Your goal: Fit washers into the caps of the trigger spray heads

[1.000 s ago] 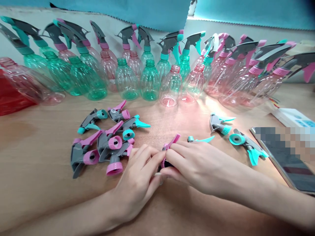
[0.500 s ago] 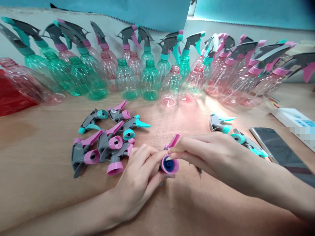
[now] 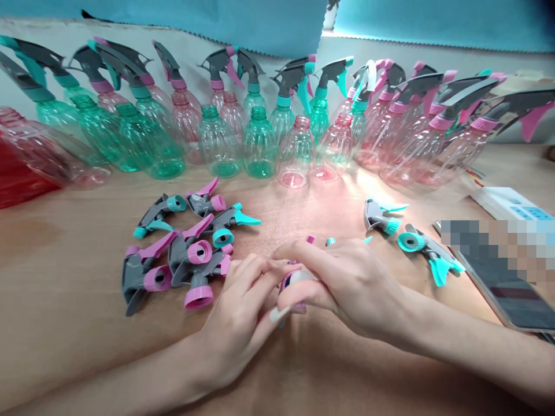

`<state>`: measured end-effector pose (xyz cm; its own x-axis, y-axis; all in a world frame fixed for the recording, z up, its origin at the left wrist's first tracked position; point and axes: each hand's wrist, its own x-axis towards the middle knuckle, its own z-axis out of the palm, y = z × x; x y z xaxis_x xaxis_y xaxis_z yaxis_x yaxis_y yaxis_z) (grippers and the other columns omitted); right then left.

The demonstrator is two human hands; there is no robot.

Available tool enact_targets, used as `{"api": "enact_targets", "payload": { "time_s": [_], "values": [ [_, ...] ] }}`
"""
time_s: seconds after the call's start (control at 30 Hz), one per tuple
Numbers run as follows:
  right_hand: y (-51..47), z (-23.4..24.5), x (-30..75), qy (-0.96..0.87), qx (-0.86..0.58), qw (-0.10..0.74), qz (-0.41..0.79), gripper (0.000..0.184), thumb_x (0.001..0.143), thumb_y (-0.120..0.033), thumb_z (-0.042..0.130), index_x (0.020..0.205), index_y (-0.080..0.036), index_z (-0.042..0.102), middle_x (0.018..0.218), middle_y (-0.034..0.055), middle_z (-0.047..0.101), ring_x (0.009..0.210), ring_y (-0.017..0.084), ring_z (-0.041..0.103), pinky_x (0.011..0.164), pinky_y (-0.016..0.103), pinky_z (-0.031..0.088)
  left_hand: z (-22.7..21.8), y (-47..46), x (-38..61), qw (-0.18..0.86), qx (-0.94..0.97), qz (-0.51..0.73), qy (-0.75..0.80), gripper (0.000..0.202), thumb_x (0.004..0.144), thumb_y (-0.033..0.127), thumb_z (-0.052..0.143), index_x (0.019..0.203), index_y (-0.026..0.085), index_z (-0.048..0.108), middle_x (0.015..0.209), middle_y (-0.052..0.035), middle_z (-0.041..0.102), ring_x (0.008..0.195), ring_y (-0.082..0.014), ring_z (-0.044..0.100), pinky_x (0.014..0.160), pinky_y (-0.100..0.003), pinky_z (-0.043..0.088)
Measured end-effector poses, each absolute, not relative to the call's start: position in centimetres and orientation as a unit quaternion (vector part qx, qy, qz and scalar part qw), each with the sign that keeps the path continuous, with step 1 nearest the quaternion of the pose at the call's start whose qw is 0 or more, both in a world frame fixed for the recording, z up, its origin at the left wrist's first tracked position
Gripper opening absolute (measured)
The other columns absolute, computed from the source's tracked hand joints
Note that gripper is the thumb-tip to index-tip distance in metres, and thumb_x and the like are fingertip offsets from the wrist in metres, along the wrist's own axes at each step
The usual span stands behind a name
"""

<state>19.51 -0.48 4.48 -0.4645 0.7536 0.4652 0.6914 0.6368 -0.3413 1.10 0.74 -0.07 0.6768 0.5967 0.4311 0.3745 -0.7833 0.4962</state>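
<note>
Both hands meet at the middle of the wooden table around one pink and grey spray trigger head. My left hand grips it from the left, fingers curled. My right hand covers it from above and from the right, thumb and fingers pressed on its pink cap. Only the pink tip of its lever and part of the cap show. A pile of several pink and teal trigger heads lies just left of my left hand.
Rows of green and pink plastic bottles, many fitted with triggers, stand along the back. Loose teal trigger heads lie to the right. A phone and a white device sit at the right edge, a red bag at far left.
My right hand has come down over the trigger head, hiding the cap opening with its blue insert that showed half a second ago. The left hand has kept its grip.
</note>
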Motion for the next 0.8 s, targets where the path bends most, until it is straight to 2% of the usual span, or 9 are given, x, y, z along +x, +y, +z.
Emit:
{"api": "enact_targets", "payload": {
  "time_s": [0.07, 0.13, 0.27, 0.3, 0.43, 0.5, 0.63, 0.8],
  "values": [
    [-0.5, 4.5, 19.5, -0.86, -0.423, 0.28, 0.06, 0.059, 0.096, -0.054, 0.021, 0.083, -0.012, 0.061, 0.055, 0.0024, 0.061, 0.047, 0.013, 0.054, 0.044, 0.025, 0.032, -0.1, 0.8, 1.1, 0.183, 0.898, 0.295, 0.268, 0.021, 0.097, 0.023, 0.043, 0.116, 0.019, 0.05, 0.098, -0.0038, 0.055, 0.09, -0.0189, 0.05, 0.079, -0.032, 0.036],
    [-0.4, 4.8, 19.7, -0.854, -0.428, 0.282, 0.086, 0.053, 0.098, -0.049, 0.024, 0.089, -0.012, 0.06, 0.059, 0.0026, 0.063, 0.05, 0.013, 0.057, 0.046, 0.024, 0.035, -0.1, 0.8, 1.1, 0.179, 0.899, 0.299, 0.266, 0.022, 0.097, 0.023, 0.043, 0.118, 0.02, 0.049, 0.098, -0.0038, 0.055, 0.091, -0.0191, 0.051, 0.08, -0.033, 0.036],
    [-0.3, 6.2, 20.9, -0.809, -0.475, 0.317, 0.135, 0.02, 0.096, -0.03, 0.043, 0.105, -0.017, 0.055, 0.061, -0.0045, 0.06, 0.053, 0.009, 0.057, 0.05, 0.02, 0.039, 0.1, 0.8, 1.0, 0.189, 0.896, 0.291, 0.278, 0.024, 0.097, 0.022, 0.044, 0.12, 0.021, 0.05, 0.098, -0.0037, 0.055, 0.091, -0.0188, 0.05, 0.078, -0.032, 0.037],
    [-0.3, 6.6, 21.3, -0.803, -0.486, 0.31, 0.154, 0.017, 0.094, -0.029, 0.049, 0.107, -0.019, 0.053, 0.064, -0.0055, 0.061, 0.055, 0.009, 0.056, 0.05, 0.019, 0.04, 0.2, 0.8, 1.0, 0.193, 0.895, 0.288, 0.282, 0.024, 0.097, 0.021, 0.045, 0.12, 0.021, 0.05, 0.097, -0.0035, 0.055, 0.09, -0.0184, 0.05, 0.078, -0.032, 0.037],
    [-0.4, 8.0, 22.6, -0.806, -0.462, 0.265, 0.257, 0.012, 0.086, -0.029, 0.061, 0.096, -0.025, 0.056, 0.083, -0.0055, 0.065, 0.064, 0.007, 0.058, 0.055, 0.018, 0.045, 0.2, 0.7, 1.0, 0.205, 0.892, 0.282, 0.289, 0.027, 0.096, 0.02, 0.045, 0.123, 0.022, 0.049, 0.095, -0.0027, 0.053, 0.087, -0.0175, 0.049, 0.078, -0.032, 0.036],
    [-0.6, 8.3, 23.0, -0.813, -0.445, 0.244, 0.287, 0.008, 0.085, -0.029, 0.062, 0.091, -0.025, 0.057, 0.082, -0.0064, 0.065, 0.064, 0.006, 0.058, 0.055, 0.017, 0.045, 0.1, 0.7, 1.0, 0.208, 0.891, 0.278, 0.292, 0.028, 0.096, 0.019, 0.045, 0.123, 0.022, 0.049, 0.096, -0.0025, 0.052, 0.088, -0.0172, 0.049, 0.079, -0.032, 0.035],
    [-0.9, 8.4, 23.2, -0.827, -0.448, 0.203, 0.273, 0.01, 0.084, -0.032, 0.062, 0.091, -0.025, 0.058, 0.072, -0.0077, 0.062, 0.059, 0.005, 0.054, 0.049, 0.016, 0.039, 0.1, 0.8, 0.9, 0.211, 0.893, 0.274, 0.289, 0.028, 0.095, 0.017, 0.047, 0.123, 0.022, 0.05, 0.096, -0.0022, 0.052, 0.088, -0.0169, 0.048, 0.079, -0.031, 0.035],
    [-0.9, 7.6, 22.9, -0.839, -0.449, 0.187, 0.243, 0.015, 0.085, -0.024, 0.061, 0.098, -0.026, 0.055, 0.078, -0.0072, 0.063, 0.066, 0.007, 0.057, 0.052, 0.017, 0.038, 0.1, 0.7, 0.9, 0.209, 0.891, 0.279, 0.291, 0.03, 0.095, 0.018, 0.047, 0.124, 0.022, 0.05, 0.097, -0.0033, 0.054, 0.088, -0.0179, 0.05, 0.079, -0.031, 0.037]
  ]
}}
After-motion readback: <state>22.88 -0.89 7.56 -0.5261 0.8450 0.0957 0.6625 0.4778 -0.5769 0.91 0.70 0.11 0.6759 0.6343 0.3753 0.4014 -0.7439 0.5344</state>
